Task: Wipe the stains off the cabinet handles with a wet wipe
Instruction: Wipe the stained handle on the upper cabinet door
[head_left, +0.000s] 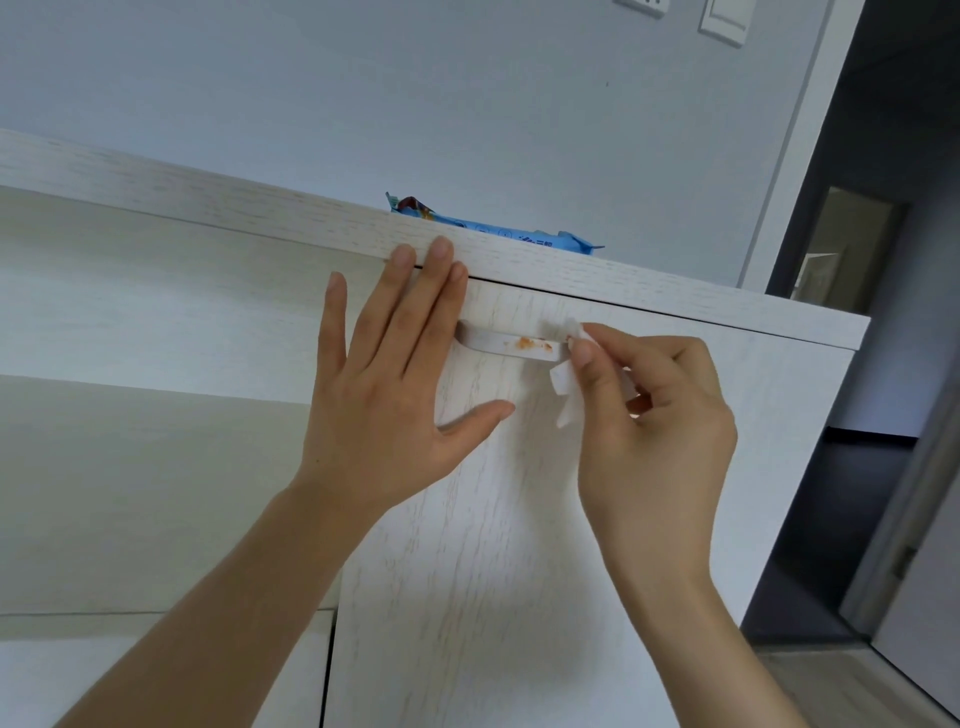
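Pale, whitewashed wood-grain cabinet door (483, 545) seen from below, with both forearms cut off by the lower frame edge. The left end of the curved white bar handle (511, 344) is hidden behind the left hand (387, 395); its right end is covered by the thin white wet wipe (563, 364) and by the fingertips (581, 356) of the right hand (660, 415). A blue plastic wipe packet (498, 229) lies on the cabinet top, its lower part concealed by the thick wood-grain top edge (649, 293); its printing is too small to read. Two white wall switch plates (724, 21) are cropped by the upper frame edge.

The handle is smooth and shallowly bowed, standing off the matt, streaked door face. An orange-red, crumbly stain (530, 343) sits on the handle's upper face, right of centre.

The left hand lies flat against the door, fingers straight and slightly spread, fingertips reaching the top edge, thumb splayed out below the handle. The right hand pinches the crumpled wipe between thumb and curled fingers; one loose strip hangs below the handle. The wipe touches the handle's right end, just beside the stain, which lies between the two hands.
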